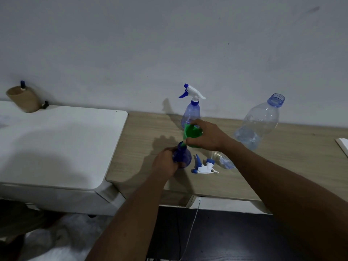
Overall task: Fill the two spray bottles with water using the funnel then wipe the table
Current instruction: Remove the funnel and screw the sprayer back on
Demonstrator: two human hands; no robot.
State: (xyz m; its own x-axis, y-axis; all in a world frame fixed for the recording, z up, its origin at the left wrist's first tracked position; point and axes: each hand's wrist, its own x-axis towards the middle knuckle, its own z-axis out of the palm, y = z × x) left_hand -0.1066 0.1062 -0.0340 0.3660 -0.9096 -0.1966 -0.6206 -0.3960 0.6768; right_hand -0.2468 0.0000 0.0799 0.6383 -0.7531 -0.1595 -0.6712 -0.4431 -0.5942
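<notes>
Head view: round, translucent blue plastic spray bottle standing uncapped near the front of the matte wood-grain table, wrapped on its left flank by the curled fingers of the left hand. Glossy green conical funnel tilted, spout at that bottle's neck, rim gripped between thumb and fingers of the right hand. Behind, second spray bottle upright with white trigger head; loose trigger head lying just right of the gripped bottle.
</notes>
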